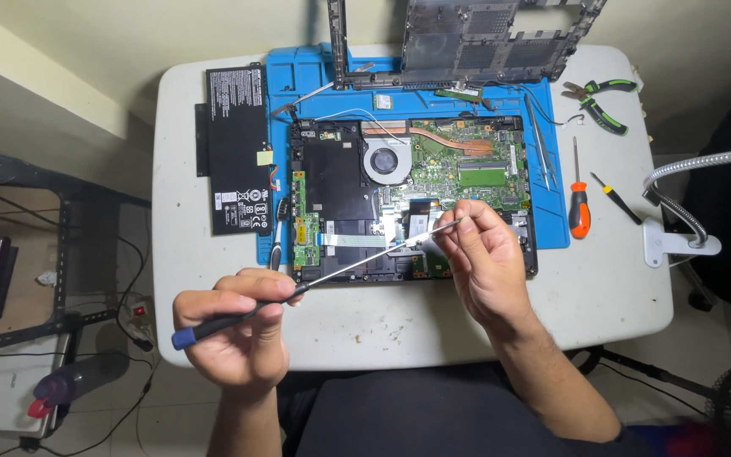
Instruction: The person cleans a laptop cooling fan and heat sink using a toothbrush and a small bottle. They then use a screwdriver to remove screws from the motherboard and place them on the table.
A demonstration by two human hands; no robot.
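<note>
An opened laptop base (340, 182) lies on a blue work mat (556, 182), showing a green circuit board (467, 161), a round fan (387, 161) and a copper heat pipe. My left hand (230, 334) grips the black handle of a long thin screwdriver (349, 269) with a blue end cap. Its metal shaft runs up and right over the laptop's front edge. My right hand (484, 258) pinches the shaft near its tip with thumb and fingers, just above the laptop's lower right part.
A black flat battery (237, 148) lies left of the mat. The laptop's removed bottom cover (467, 38) stands at the table's far edge. Green-handled pliers (598, 97), an orange screwdriver (579, 207), a small yellow-black screwdriver (618, 199) and a clamp lamp (678, 241) sit at right.
</note>
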